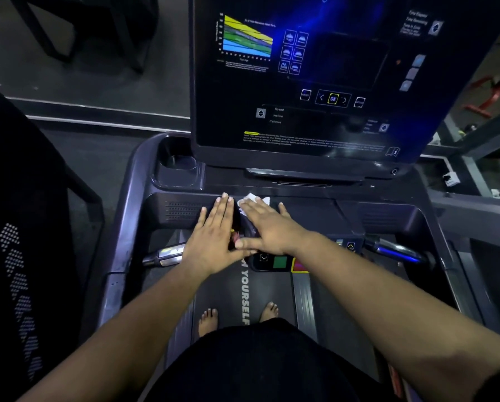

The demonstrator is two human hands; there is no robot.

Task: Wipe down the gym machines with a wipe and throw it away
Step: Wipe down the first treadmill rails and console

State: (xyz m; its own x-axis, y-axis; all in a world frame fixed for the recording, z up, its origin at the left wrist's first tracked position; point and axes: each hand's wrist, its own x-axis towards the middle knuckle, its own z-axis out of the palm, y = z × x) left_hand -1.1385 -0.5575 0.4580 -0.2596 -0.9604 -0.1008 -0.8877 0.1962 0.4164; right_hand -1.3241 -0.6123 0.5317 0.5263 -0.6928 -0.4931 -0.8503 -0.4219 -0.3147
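The right hand (267,224) lies flat, fingers straight, pressing the white wipe (253,200) onto the treadmill's dark console ledge (309,211) — the wipe peeks out beyond its fingertips. The left hand (214,236) rests spread just beside, thumbs touching, holding nothing — so the right is nearer the wipe.

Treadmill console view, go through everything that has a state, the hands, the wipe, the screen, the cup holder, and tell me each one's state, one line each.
Left hand: flat, fingers straight, resting on the console shelf.
Right hand: flat, fingers straight, pressing the wipe.
Wipe: crumpled, pinned under the right hand's fingers, partly showing.
Screen: dark, display unlit.
Cup holder: nothing visible inside.
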